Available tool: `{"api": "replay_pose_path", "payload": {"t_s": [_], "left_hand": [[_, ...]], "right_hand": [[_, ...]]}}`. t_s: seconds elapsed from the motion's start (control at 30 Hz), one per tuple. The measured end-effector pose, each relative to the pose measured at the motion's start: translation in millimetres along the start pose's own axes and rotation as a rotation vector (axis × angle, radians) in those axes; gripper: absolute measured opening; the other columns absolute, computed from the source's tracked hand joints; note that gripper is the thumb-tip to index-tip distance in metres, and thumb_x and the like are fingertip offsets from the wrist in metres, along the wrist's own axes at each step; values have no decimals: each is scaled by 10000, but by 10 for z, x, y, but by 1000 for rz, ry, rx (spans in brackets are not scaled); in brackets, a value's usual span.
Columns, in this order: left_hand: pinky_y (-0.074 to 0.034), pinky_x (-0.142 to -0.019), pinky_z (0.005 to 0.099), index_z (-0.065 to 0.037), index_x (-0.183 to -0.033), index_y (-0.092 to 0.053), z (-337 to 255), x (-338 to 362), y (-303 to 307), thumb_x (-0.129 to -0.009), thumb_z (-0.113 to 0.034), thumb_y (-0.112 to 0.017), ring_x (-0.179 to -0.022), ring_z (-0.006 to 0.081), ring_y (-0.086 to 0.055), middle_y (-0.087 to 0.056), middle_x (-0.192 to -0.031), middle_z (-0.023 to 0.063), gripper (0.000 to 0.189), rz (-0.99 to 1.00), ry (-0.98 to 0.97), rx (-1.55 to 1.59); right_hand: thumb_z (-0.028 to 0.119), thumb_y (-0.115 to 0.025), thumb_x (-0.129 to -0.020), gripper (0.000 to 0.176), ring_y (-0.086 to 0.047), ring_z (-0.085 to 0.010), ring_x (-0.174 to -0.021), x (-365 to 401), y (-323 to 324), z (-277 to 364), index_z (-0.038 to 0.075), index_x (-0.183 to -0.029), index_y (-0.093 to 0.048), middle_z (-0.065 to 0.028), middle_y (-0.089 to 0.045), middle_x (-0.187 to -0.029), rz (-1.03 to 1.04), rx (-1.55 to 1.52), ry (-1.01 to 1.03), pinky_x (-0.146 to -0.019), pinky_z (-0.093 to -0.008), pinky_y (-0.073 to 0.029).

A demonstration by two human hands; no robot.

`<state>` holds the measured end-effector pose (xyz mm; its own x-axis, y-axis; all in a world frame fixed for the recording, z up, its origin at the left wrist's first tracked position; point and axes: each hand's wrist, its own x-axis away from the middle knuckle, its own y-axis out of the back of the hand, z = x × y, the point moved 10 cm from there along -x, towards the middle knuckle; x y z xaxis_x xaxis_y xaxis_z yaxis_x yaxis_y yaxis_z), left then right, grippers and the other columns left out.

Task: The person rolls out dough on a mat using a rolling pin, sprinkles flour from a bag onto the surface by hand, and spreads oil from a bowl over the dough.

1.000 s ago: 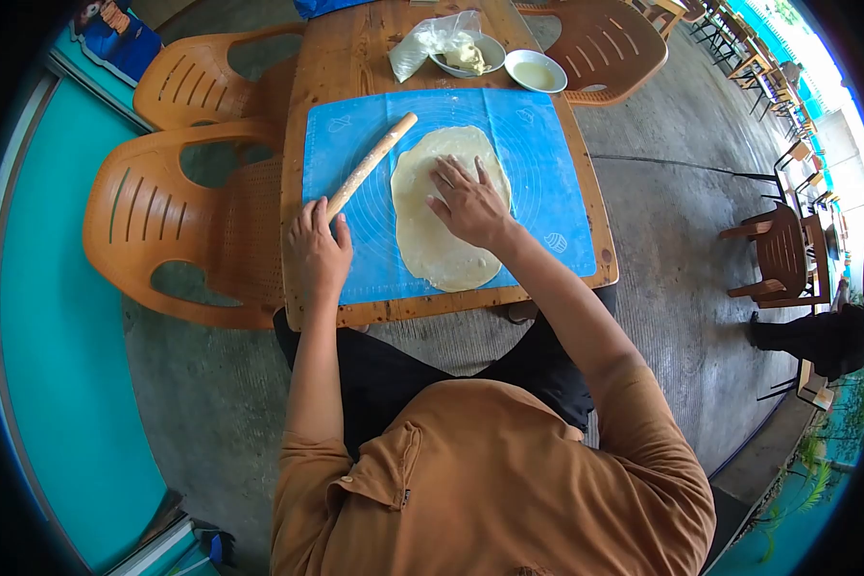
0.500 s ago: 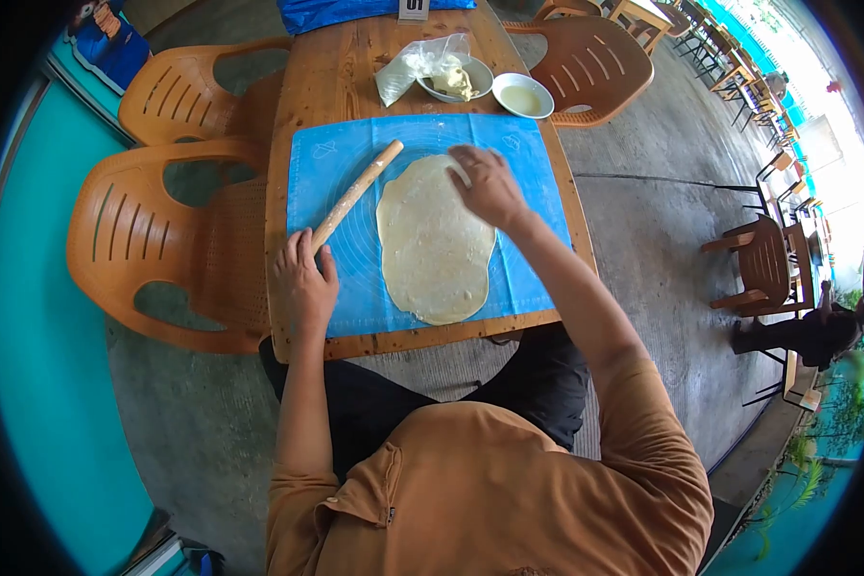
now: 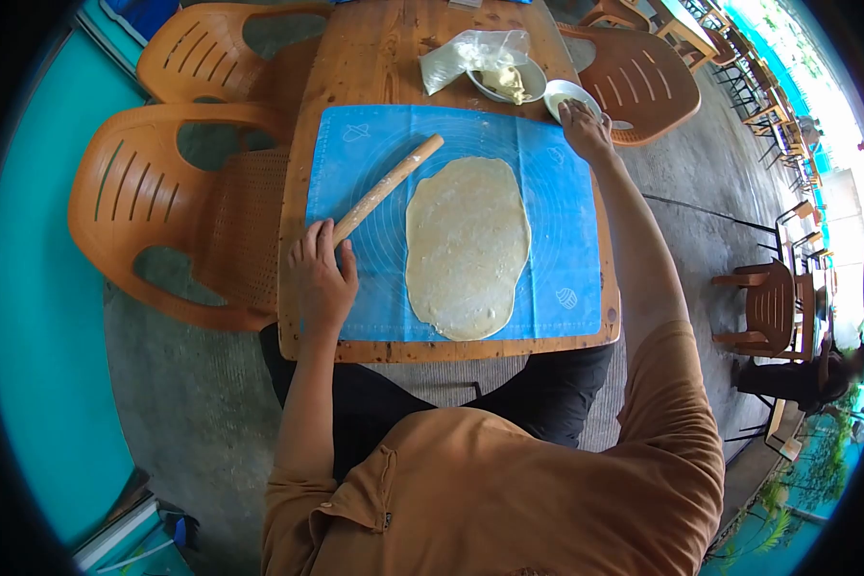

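Note:
A thin, flattened sheet of dough [image 3: 468, 250] lies on the blue baking mat [image 3: 566, 259], with pale lumps and streaks on its surface. To its left a wooden rolling pin [image 3: 389, 187], dusted with white, rests at a slant. My left hand [image 3: 323, 269] grips the pin's lower end between thumb and fingers. Beyond the mat's far right corner, my right hand [image 3: 586, 132] reaches over a small white bowl [image 3: 559, 89]. Its fingers are apart and dip at the bowl's near side; their tips are partly hidden.
A larger bowl [image 3: 540, 84] holds pale, soft lumps, with a clear plastic bag [image 3: 466, 60] of white powder leaning against it. Orange plastic chairs [image 3: 130, 206] flank the wooden table [image 3: 374, 67] on both sides. A person [image 3: 797, 379] is far off to the right.
My right hand has moved from above the dough's top edge to the small bowl. My left hand stays at the rolling pin's end. The view has shifted slightly.

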<state>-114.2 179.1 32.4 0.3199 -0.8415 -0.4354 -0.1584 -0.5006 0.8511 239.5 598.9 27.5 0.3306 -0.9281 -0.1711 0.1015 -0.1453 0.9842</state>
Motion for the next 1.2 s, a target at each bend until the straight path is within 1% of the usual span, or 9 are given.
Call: {"api": "replay_pose_path", "payload": {"t_s": [0.17,0.33,0.47,0.57,0.67,0.7,0.8,0.9,1.2], "left_hand": [[-440,-1098,510,22,-1377,-609,1,1,-14,-1092,-279,-551,-1243,347,-567,-604,-1344,155,419,19,-1,-12],[-443,-1097,507,21,-1382,-604,-8,-8,-13,-1099,-293,-534,-1245,340,-562,-599,-1358,147,428,15,-6,-17],[-443,-1097,506,18,-1382,-605,-8,-10,-23,-1100,-305,-527,-1247,341,-562,-599,-1362,145,435,20,-7,-38],[-443,-1096,507,16,-1381,-607,-3,-16,-15,-1099,-310,-526,-1244,345,-564,-602,-1359,145,439,17,-3,-26],[-443,-1093,511,19,-1377,-609,2,-5,-27,-1098,-310,-528,-1240,349,-567,-607,-1353,152,438,13,-6,-22],[-444,-1091,511,19,-1374,-611,4,-1,-28,-1095,-305,-534,-1235,349,-570,-610,-1350,156,435,2,-14,-25],[-446,-1088,510,21,-1368,-615,-10,-3,-6,-1088,-293,-547,-1230,349,-577,-615,-1347,162,426,-8,-19,-15],[-446,-1086,509,20,-1363,-619,12,6,-23,-1079,-283,-564,-1231,350,-581,-617,-1349,162,418,-23,-26,-11],[-426,-1112,509,3,-1365,-622,57,10,-23,-1062,-292,-594,-1257,345,-576,-612,-1369,157,424,-17,-3,16]], "right_hand": [[533,-208,-1140,638,-385,-222,-1556,-115,-186,-98,181,-1550,-548,-33,-485,-1646,125,36,-67,-1254,-637,-176],[569,-197,-1123,703,-400,-295,-1545,-57,-150,-83,127,-1537,-554,-112,-509,-1618,124,-72,-3,-1271,-668,-132],[570,-199,-1123,714,-395,-304,-1546,-58,-158,-127,108,-1538,-552,-103,-501,-1626,108,-48,-23,-1284,-643,-121],[548,-219,-1129,697,-458,-311,-1508,-194,-25,-408,96,-1548,-544,-149,-538,-1587,-59,-143,-110,-1281,-588,-191],[481,-261,-1149,685,-614,-315,-1356,-332,-109,-813,-28,-1514,-539,-228,-661,-1425,-156,-1149,-209,-1204,-500,-352],[481,-261,-1149,685,-614,-315,-1356,-224,122,-709,-28,-1514,-539,-228,-661,-1425,-159,-1145,-207,-1204,-500,-352],[452,-272,-1159,656,-599,-337,-1358,45,258,-553,-72,-1441,-549,-234,-649,-1419,2,-1740,-410,-1158,-485,-401],[431,-280,-1161,637,-593,-342,-1358,257,424,-353,-84,-1434,-539,-250,-628,-1438,83,-1915,-386,-1157,-476,-409],[443,-337,-1151,598,-612,-296,-1337,1415,499,972,-33,-1451,-541,-189,-684,-1365,384,-1788,-171,-1151,-460,-424]]}}
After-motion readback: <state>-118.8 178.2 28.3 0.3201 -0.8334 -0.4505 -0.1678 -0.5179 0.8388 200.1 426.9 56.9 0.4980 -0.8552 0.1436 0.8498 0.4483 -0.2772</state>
